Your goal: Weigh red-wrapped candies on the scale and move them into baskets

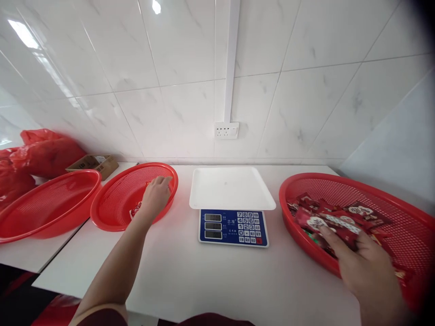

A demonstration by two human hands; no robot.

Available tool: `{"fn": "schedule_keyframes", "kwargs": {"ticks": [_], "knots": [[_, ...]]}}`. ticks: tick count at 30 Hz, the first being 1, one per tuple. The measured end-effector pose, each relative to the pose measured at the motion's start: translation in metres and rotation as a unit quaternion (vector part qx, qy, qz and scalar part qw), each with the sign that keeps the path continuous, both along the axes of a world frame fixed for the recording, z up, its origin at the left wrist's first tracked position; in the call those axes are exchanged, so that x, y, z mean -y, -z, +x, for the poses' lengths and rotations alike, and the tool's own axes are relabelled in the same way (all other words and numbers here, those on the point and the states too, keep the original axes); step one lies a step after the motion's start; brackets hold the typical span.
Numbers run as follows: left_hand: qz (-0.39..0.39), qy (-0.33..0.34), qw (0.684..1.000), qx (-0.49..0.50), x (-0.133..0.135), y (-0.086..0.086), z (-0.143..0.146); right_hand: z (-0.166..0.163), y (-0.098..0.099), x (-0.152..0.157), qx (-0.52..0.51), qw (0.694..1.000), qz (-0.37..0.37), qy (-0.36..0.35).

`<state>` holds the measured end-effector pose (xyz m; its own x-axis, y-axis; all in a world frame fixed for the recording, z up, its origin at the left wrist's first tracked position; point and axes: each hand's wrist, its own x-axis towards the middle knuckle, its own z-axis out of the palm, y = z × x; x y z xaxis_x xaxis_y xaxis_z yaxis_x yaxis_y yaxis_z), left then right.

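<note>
My left hand (157, 195) is over the middle red basket (112, 199), back of the hand up. Its fingers point down and are mostly hidden, so what they hold, if anything, does not show. A small red-and-white packet (136, 209) lies in that basket beside my wrist. On the right, my right hand (365, 260) reaches into another red basket (316, 179) with many shiny wrapped packets. Thumb and fingers are closed around a dark red snack packet (340, 226) with a white dotted band. More dark red packets (363, 210) lie around it.
Between the two baskets stands a digital scale (234, 227) with a bare white tray (231, 188). Farther left are an empty red basket (50, 199), a cardboard box (105, 166) and red plastic bags (50, 151). A tiled wall with a socket (227, 130) rises behind the white table (204, 280).
</note>
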<state>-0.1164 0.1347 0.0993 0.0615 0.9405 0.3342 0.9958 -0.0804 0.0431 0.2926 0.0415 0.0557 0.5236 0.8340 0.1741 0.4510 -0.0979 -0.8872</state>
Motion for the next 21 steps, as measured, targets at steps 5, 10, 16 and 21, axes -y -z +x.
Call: {"fn": "schedule_keyframes", "kwargs": {"ticks": [5,10,16,21], "knots": [[0.124,0.071,0.982,0.122,0.039,0.034,0.007,-0.067,-0.022,-0.047,-0.029,0.984,0.005,-0.176],[0.097,0.306,0.905,0.28,0.077,0.076,0.073,-0.109,-0.01,-0.102,0.015,0.945,-0.04,-0.324],[-0.013,0.389,0.864,0.319,0.093,0.104,0.111,-0.118,0.0,-0.123,0.188,0.945,0.009,-0.268],[-0.065,0.402,0.855,0.322,0.097,0.118,0.118,-0.104,-0.013,-0.108,0.257,0.903,-0.003,-0.344]]}}
